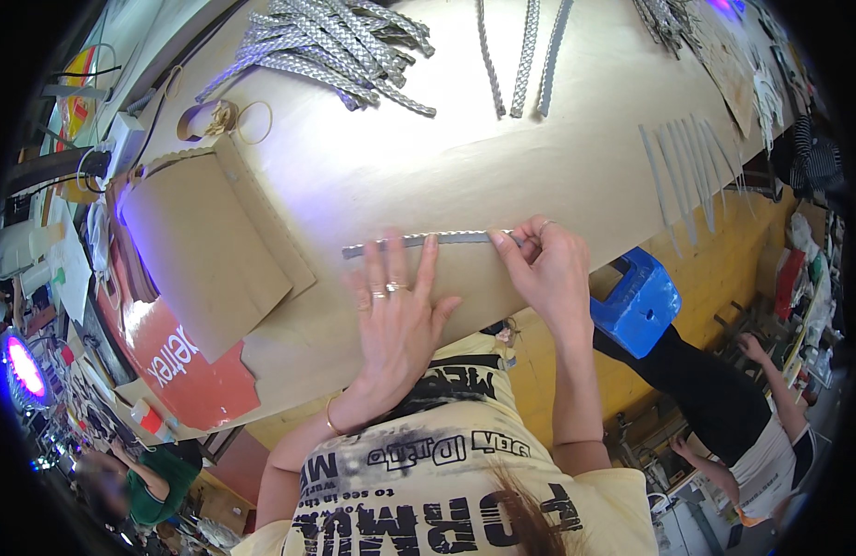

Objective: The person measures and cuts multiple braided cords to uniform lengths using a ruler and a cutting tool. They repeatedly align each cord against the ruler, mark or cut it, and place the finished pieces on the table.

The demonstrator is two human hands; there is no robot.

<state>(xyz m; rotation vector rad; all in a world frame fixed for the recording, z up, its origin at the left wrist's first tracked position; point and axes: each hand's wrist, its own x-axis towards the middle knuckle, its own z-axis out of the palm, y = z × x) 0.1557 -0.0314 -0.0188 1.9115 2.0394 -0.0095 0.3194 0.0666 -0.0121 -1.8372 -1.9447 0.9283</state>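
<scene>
A narrow braided strip (pixel 460 237), silvery on its braid with a grey band along its lower side, lies across the paper-covered table in front of me. My left hand (pixel 397 306) rests flat with its fingers spread, the fingertips on the strip's left half; those fingers are slightly blurred. At the strip's right end, my right hand (pixel 544 259) pinches it between thumb and fingers. The very tip of that end is hidden by the fingers.
A heap of braided strips (pixel 326 46) lies far left, three more strips (pixel 523 65) top centre. Thin grey strips (pixel 687 171) lie at right. Folded brown cardboard (pixel 201 246) sits left, by a tape roll (pixel 201 120). A blue stool (pixel 636 301) stands beside the table; two people work nearby.
</scene>
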